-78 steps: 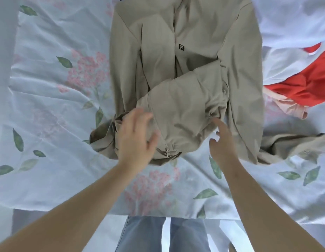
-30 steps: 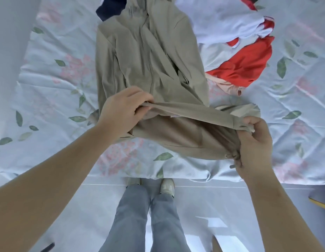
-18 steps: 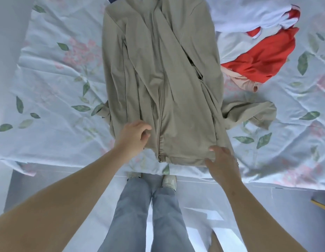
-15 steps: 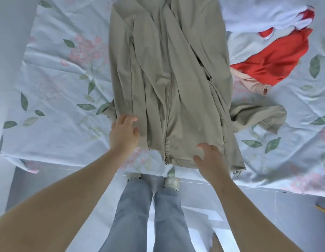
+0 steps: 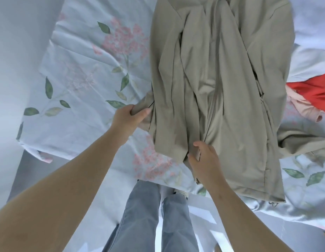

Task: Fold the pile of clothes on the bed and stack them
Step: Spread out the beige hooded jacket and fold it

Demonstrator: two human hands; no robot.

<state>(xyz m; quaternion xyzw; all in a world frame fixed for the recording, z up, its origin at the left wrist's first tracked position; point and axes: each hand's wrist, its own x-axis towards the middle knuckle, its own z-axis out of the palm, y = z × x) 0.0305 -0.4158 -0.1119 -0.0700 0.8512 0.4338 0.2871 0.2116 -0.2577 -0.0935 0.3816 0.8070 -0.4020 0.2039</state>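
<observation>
Grey-blue jeans (image 5: 145, 215) stood square to the near edge of the bed (image 5: 76, 91), whose pale sheet was printed with pink flowers and green leaves. Just over that edge the right grip (image 5: 203, 159) had its fingers curled round the front opening of the beige jacket (image 5: 227, 84), low down by the hem, bunching the cloth where the zip ran. A little farther in, toward the bed's left edge, the left grip (image 5: 130, 118) was closed on a fold at the jacket's side. I took it for a tucked-under sleeve, though I couldn't be sure.

It looked to me like the squaring-up before the first fold. The next move, I'd say, called for drawing that side piece flat across the front, then doing the same with the other sleeve (image 5: 303, 142), which sprawled loose toward the right edge. All the while the front would need holding so it didn't slide.

The jacket lay lengthwise down the middle of the bed, its hem at the near edge and its collar end running out of sight toward the far one. It was thin, soft stuff, creased in long ridges, with the front panels overlapping unevenly.

Beyond it, by the right edge, a red garment (image 5: 314, 93), a white one (image 5: 310, 60) and a pink one (image 5: 303, 110) lay heaped, none of them folded.
</observation>
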